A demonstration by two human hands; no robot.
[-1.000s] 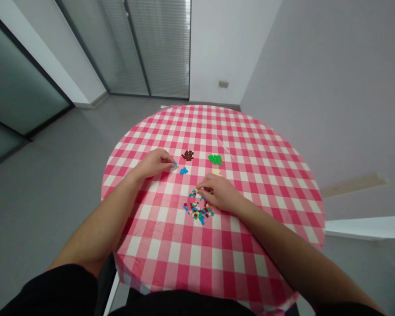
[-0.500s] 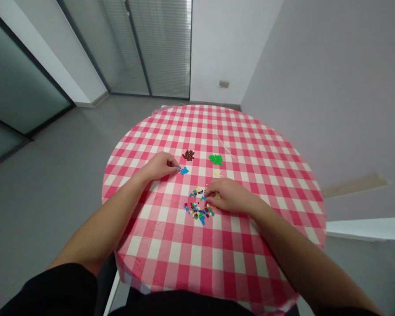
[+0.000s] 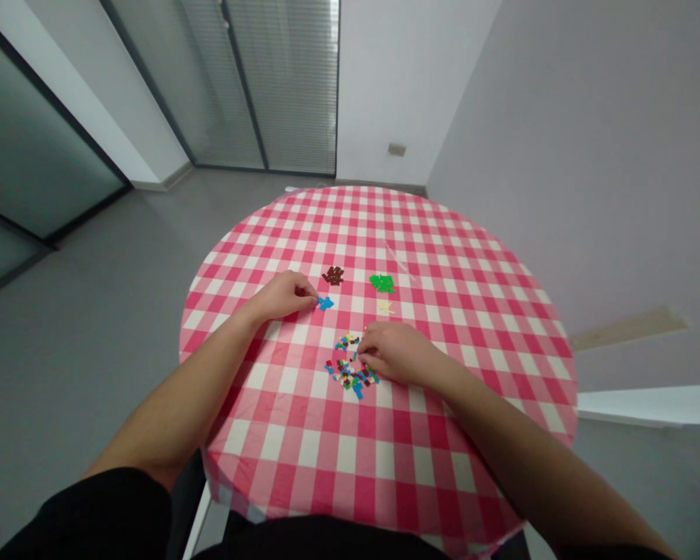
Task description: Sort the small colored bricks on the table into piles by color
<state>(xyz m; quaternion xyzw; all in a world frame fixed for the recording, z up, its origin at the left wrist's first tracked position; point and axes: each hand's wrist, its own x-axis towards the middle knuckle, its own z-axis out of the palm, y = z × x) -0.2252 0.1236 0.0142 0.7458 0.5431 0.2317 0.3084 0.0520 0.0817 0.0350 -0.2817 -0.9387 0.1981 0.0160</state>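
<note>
My left hand (image 3: 287, 295) rests on the checked cloth with thumb and fingers pinched together. Its fingertips touch the left edge of a small pile of blue toy bricks (image 3: 326, 303); whether a brick is between them is too small to tell. Nearer to me lies a loose ring of mixed tiny bricks (image 3: 350, 379) in blue, brown, green, white, yellow and red. Over the right side of this ring is my right hand (image 3: 397, 352), its fingers closed in a pinch and pointing left into the middle. It covers part of the ring, and what its fingertips hold is hidden.
Beyond my hands sit a dark brown brick pile (image 3: 333, 275) and a green brick pile (image 3: 382, 283). A few pale yellow bricks (image 3: 385, 307) lie just past my right hand. The round table wears a red-and-white checked cloth (image 3: 303, 451). A wall (image 3: 607, 179) stands to the right.
My right hand has shifted slightly left and toward me, its fingertips now closer to the middle of the mixed ring. My left hand has stayed almost still beside the blue bricks.
</note>
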